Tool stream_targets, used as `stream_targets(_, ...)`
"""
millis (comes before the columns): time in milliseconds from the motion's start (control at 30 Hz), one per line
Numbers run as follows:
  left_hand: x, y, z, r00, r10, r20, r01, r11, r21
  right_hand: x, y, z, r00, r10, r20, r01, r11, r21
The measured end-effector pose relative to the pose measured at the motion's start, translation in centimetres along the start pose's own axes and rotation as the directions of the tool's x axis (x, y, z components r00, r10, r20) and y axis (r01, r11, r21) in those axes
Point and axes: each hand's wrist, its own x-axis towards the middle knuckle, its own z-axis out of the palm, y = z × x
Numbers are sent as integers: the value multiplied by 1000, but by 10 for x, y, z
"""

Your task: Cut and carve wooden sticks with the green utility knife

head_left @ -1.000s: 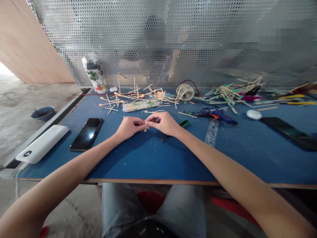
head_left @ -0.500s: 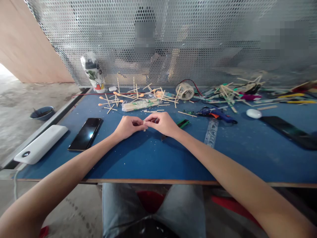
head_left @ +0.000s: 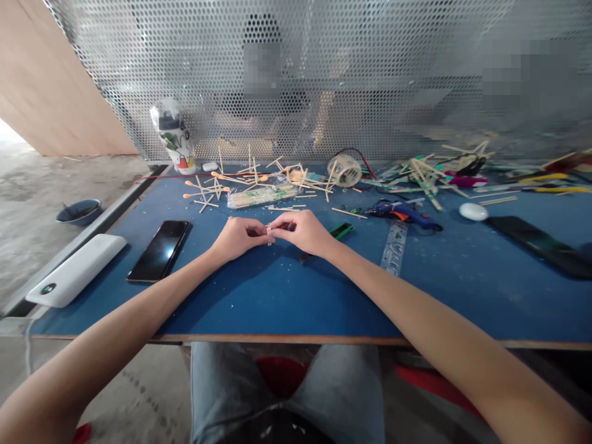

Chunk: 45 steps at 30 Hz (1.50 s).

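My left hand (head_left: 240, 239) and my right hand (head_left: 298, 229) meet fingertip to fingertip above the blue table (head_left: 259, 302). Between their pinched fingers is a small pale piece (head_left: 269, 235), mostly covered, that looks like wood. Under my right wrist lies a green utility knife (head_left: 342, 231), its blade end pointing toward me. Just beyond my hands rests a clear packet of wooden sticks (head_left: 263, 196). Around it stand small stick frames (head_left: 206, 191), some tipped with orange cotton buds.
A blue glue gun (head_left: 411, 214) and a clear ruler (head_left: 394, 246) lie to the right. Phones (head_left: 160, 250), a white power bank (head_left: 78, 268) and a bottle (head_left: 174, 139) are at left. A perforated metal panel (head_left: 208, 61) stands along the back edge.
Hardly anything differs. Both hands keep their pinch on the small piece, with only a slight shift of the fingers.
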Motion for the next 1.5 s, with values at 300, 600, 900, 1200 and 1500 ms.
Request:
stream_targets(300, 0, -1, 0, 1000, -10, 7, 10, 1000, -4, 0, 0, -1, 999, 9, 31, -9, 1000, -4)
stream_targets(600, 0, -4, 3, 1000, -26, -16, 25, 998, -66, 0, -1, 0, 1000, 4, 31, -4, 1000, 2)
stream_targets(900, 0, 2, 1, 1000, 27, 12, -26, 999, -42, 0, -1, -2, 999, 7, 35, -5, 999, -36)
stream_targets(1200, 0, 12, -13, 992, 88, 96, -93, 995, 48, -2, -14, -15, 996, -9, 90, 20, 992, -121)
stream_targets(1500, -8, 22, -31, 863, 164, 478, -182, 983, -9, -9, -39, -33, 886, -28, 464, 144, 966, -216)
